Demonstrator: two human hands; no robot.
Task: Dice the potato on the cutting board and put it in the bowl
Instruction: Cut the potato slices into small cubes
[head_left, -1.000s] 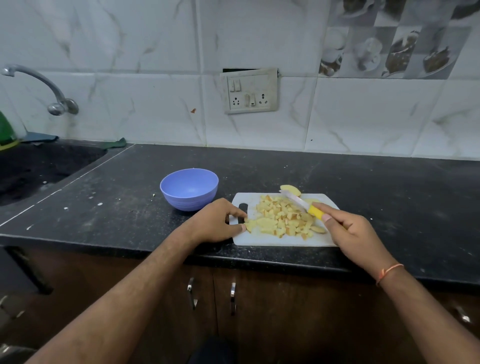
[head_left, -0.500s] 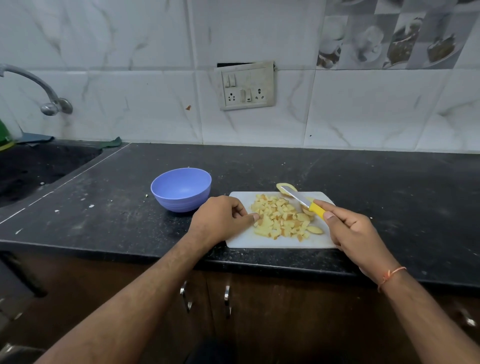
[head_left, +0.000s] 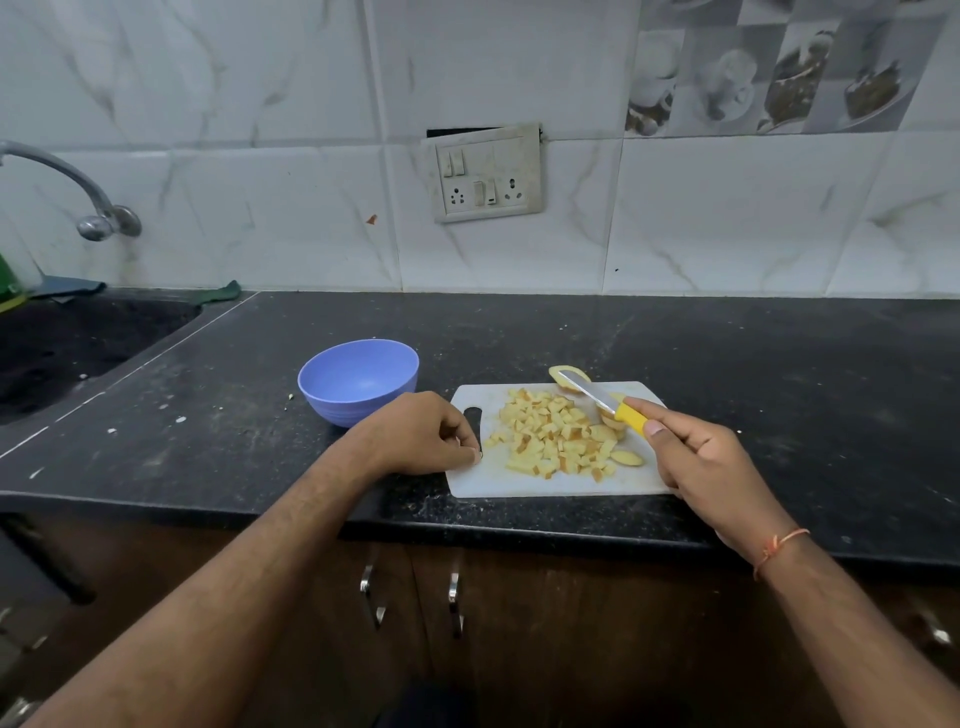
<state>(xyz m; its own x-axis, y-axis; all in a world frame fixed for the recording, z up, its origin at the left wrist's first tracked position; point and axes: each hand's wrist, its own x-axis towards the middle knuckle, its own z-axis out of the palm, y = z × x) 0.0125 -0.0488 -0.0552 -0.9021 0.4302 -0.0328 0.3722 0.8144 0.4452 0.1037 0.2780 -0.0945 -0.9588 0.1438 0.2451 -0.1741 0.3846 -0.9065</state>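
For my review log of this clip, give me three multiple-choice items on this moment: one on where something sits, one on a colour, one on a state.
1. Where is the bowl relative to the cutting board?
A. On the board
B. On the counter, to the board's left
C. In the sink

2. What colour is the knife handle?
A. Yellow
B. Black
C. Red

3. What is inside the bowl?
A. Diced potato
B. Water
C. Nothing visible

Answers:
1 B: the bowl stands on the dark counter, left of the board.
2 A: the right hand grips a yellow handle.
3 C: the potato pieces all lie on the board, and the left hand rests at the board's edge.
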